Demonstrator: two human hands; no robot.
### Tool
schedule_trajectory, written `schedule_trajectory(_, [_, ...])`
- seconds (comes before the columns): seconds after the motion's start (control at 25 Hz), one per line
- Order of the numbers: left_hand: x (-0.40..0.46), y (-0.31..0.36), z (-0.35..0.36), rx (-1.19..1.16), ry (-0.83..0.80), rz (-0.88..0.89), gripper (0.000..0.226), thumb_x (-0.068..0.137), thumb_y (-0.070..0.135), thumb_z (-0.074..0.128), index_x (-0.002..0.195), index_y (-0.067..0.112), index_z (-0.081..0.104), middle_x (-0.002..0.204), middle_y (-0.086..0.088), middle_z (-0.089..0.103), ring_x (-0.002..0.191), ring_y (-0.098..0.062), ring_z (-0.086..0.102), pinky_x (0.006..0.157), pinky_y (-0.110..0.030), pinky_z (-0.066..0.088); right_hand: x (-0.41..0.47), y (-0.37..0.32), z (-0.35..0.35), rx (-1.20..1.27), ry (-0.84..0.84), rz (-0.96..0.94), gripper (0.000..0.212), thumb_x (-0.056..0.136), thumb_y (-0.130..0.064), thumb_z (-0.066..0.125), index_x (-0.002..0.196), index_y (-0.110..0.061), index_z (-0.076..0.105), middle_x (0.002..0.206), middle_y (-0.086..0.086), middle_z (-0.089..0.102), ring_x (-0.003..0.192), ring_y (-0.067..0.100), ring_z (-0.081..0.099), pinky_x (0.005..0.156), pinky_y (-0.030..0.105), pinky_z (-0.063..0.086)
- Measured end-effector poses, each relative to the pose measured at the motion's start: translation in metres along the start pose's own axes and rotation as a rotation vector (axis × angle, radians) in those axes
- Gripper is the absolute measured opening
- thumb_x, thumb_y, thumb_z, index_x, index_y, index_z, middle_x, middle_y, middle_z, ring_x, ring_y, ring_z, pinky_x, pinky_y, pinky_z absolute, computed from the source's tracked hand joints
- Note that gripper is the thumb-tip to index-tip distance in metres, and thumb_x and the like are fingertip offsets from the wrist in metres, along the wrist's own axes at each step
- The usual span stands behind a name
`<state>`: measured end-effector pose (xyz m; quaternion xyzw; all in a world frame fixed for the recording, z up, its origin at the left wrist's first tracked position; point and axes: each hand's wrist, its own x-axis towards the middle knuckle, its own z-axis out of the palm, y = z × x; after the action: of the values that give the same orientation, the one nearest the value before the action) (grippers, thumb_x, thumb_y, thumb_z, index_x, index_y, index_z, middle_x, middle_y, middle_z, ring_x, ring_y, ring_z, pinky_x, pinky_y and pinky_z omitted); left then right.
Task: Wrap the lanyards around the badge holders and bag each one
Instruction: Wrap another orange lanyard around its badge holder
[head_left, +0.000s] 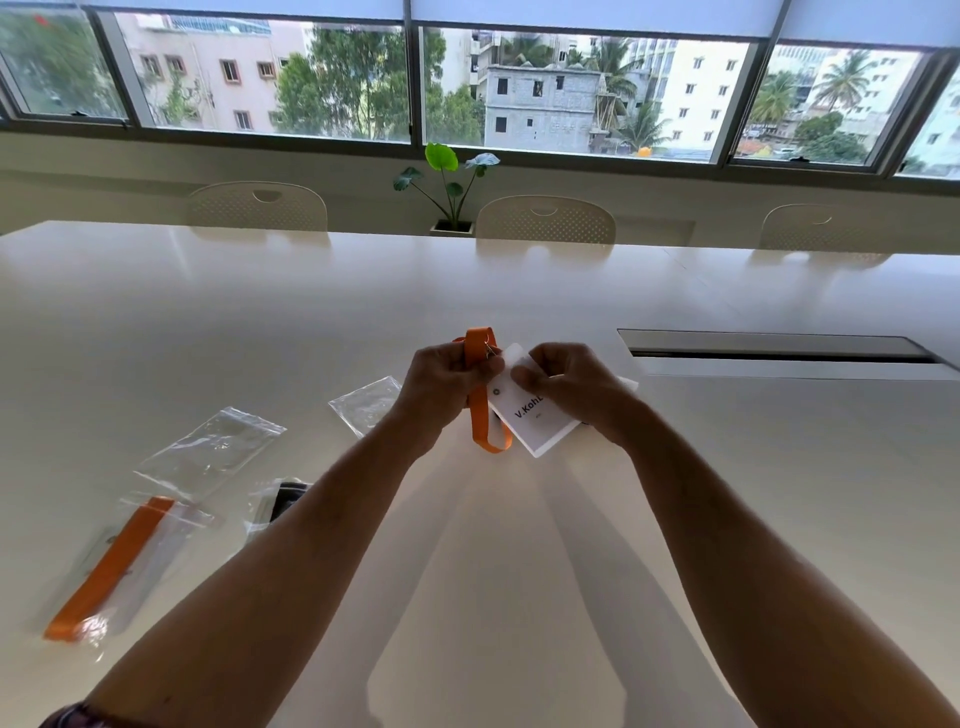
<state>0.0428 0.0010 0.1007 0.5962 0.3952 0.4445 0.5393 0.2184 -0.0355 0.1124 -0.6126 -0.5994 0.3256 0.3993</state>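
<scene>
Wide white tabletop (519, 545) under a long window run, 3 perforated chairs and a potted plant (449, 187) at the far edge, recessed cable slot (779, 353) to the right.

Left hand (441, 387): fingers curled round the orange lanyard (480, 415), gripped near the metal clip at the holder's top. Loop seen above the fist, longer loop hanging below. Presumably gathered short to keep slack under control before winding.

Right hand (566, 387): fingers curled, pinching the white badge holder (524, 415) at its upper right part. Held raised above the tabletop, tilted, printed face toward the camera. Likely steadied as the core for the wrap.

Lanyard beside and partly behind the holder's left edge; no turn visibly laid across the printed face. Judged: wrapping at its start, bagging not yet reached for this piece.

Bagged orange lanyard (109, 566) at near left, sealed in a clear bag, apparently 1 finished unit. Empty clear bag (213, 449) just beyond it, another clear bag (366, 402) close by the left hand, seemingly staged within reach. Dark item (288, 499) in clear plastic partly hidden by the left forearm; identity not determinable.

Risk noted: loose lower loop may slip off during winding.
</scene>
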Motion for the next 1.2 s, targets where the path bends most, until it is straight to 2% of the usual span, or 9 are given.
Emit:
schedule_trajectory(0.28, [-0.002, 0.0, -0.015, -0.056, 0.101, -0.133, 0.02, 0.096, 0.021, 0.058, 0.093, 0.003, 0.066, 0.077, -0.013, 0.069, 0.069, -0.025, 0.067, 0.061, -0.034, 0.058, -0.004, -0.001, -0.009, 0.135, 0.082, 0.012, 0.012, 0.094, -0.012, 0.063, 0.085, -0.02, 0.062, 0.08, 0.001, 0.069, 0.067, 0.015, 0.066, 0.055, 0.025, 0.05])
schedule_trajectory(0.4, [0.001, -0.006, -0.019, 0.34, 0.21, -0.142, 0.024, 0.087, 0.031, 0.066, 0.087, 0.007, 0.064, 0.077, -0.009, 0.068, 0.072, -0.025, 0.065, 0.068, -0.036, 0.053, -0.006, -0.002, -0.01, 0.233, 0.092, 0.029, 0.01, 0.094, -0.01, 0.062, 0.088, -0.019, 0.062, 0.086, 0.006, 0.07, 0.078, 0.024, 0.068, 0.067, 0.039, 0.058])
schedule_trajectory(0.48, [-0.001, -0.008, -0.018, 0.714, 0.28, -0.154, 0.038, 0.08, 0.046, 0.066, 0.095, 0.011, 0.059, 0.094, -0.009, 0.065, 0.089, -0.027, 0.061, 0.078, -0.036, 0.05, -0.007, -0.005, -0.008, 0.283, 0.102, 0.02, 0.008, 0.093, -0.009, 0.063, 0.088, -0.016, 0.062, 0.089, 0.009, 0.07, 0.083, 0.028, 0.068, 0.074, 0.047, 0.057])
schedule_trajectory(0.56, [-0.003, -0.009, -0.015, 0.874, 0.265, -0.111, 0.056, 0.076, 0.051, 0.067, 0.114, 0.012, 0.052, 0.115, -0.01, 0.057, 0.108, -0.03, 0.055, 0.087, -0.035, 0.045, -0.007, -0.008, -0.008, 0.343, 0.114, -0.016, 0.009, 0.091, -0.007, 0.064, 0.086, -0.014, 0.062, 0.087, 0.009, 0.07, 0.082, 0.026, 0.068, 0.071, 0.044, 0.057])
schedule_trajectory(0.76, [-0.006, -0.004, -0.006, 0.537, -0.077, 0.235, 0.053, 0.083, 0.021, 0.071, 0.131, 0.018, 0.049, 0.139, -0.002, 0.052, 0.131, -0.017, 0.045, 0.103, -0.032, 0.038, -0.006, -0.018, -0.011, 0.487, 0.05, -0.086, 0.014, 0.091, -0.008, 0.063, 0.08, -0.016, 0.062, 0.077, 0.001, 0.071, 0.073, 0.018, 0.069, 0.056, 0.028, 0.053])
schedule_trajectory(0.84, [-0.007, 0.001, 0.0, 0.335, -0.124, 0.303, 0.037, 0.088, 0.011, 0.068, 0.123, 0.013, 0.055, 0.126, 0.001, 0.062, 0.121, -0.007, 0.055, 0.102, -0.032, 0.044, -0.004, -0.02, -0.013, 0.545, 0.014, -0.102, 0.013, 0.091, -0.009, 0.062, 0.08, -0.015, 0.062, 0.078, 0.002, 0.071, 0.073, 0.018, 0.07, 0.057, 0.028, 0.054])
schedule_trajectory(0.96, [-0.006, 0.007, 0.006, 0.222, -0.083, 0.31, 0.02, 0.092, 0.003, 0.059, 0.112, 0.008, 0.058, 0.099, 0.004, 0.068, 0.087, 0.007, 0.066, 0.081, -0.021, 0.056, -0.002, -0.024, -0.014, 0.615, -0.036, -0.127, 0.015, 0.09, -0.012, 0.063, 0.076, -0.017, 0.064, 0.082, 0.005, 0.072, 0.078, 0.02, 0.07, 0.063, 0.031, 0.056])
schedule_trajectory(1.04, [-0.005, 0.007, 0.009, 0.215, -0.064, 0.273, 0.018, 0.094, 0.001, 0.055, 0.111, 0.004, 0.059, 0.096, -0.002, 0.068, 0.081, -0.001, 0.068, 0.07, -0.018, 0.057, 0.0, -0.026, -0.016, 0.637, -0.045, -0.136, 0.015, 0.089, -0.014, 0.064, 0.075, -0.019, 0.064, 0.083, 0.005, 0.072, 0.079, 0.021, 0.07, 0.065, 0.032, 0.056])
schedule_trajectory(1.2, [-0.009, 0.003, 0.016, 0.103, -0.109, 0.154, 0.021, 0.096, -0.003, 0.049, 0.114, 0.002, 0.059, 0.096, -0.012, 0.069, 0.078, -0.02, 0.071, 0.071, -0.032, 0.061, 0.004, -0.028, -0.014, 0.662, 0.061, -0.129, 0.009, 0.092, -0.01, 0.062, 0.084, -0.013, 0.061, 0.084, 0.006, 0.072, 0.079, 0.021, 0.071, 0.064, 0.032, 0.058])
